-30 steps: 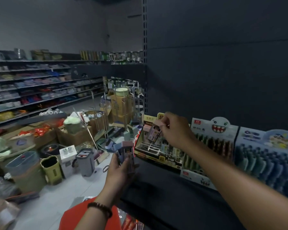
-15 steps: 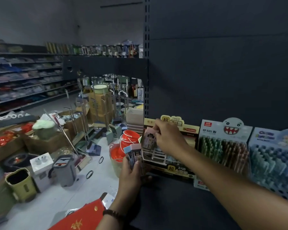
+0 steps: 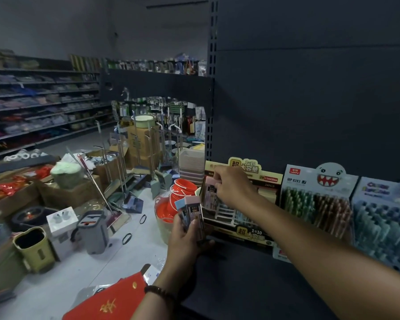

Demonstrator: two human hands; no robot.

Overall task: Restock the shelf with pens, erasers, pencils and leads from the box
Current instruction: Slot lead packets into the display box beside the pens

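Right hand (image 3: 234, 188) pinching case (image 3: 209, 192) at display box (image 3: 245, 232)

We see a dim, bluish frame. The pale floor (image 3: 134, 250) at lower left catches most light; the dark shelf panel (image 3: 310, 100) at upper right swallows detail. The shelves (image 3: 32, 107) at far left bend with wide-angle distortion. The pen displays (image 3: 383, 218) at the right edge look soft, and the lead case (image 3: 210, 192) pinched in the right hand (image 3: 233, 188) is blurred.
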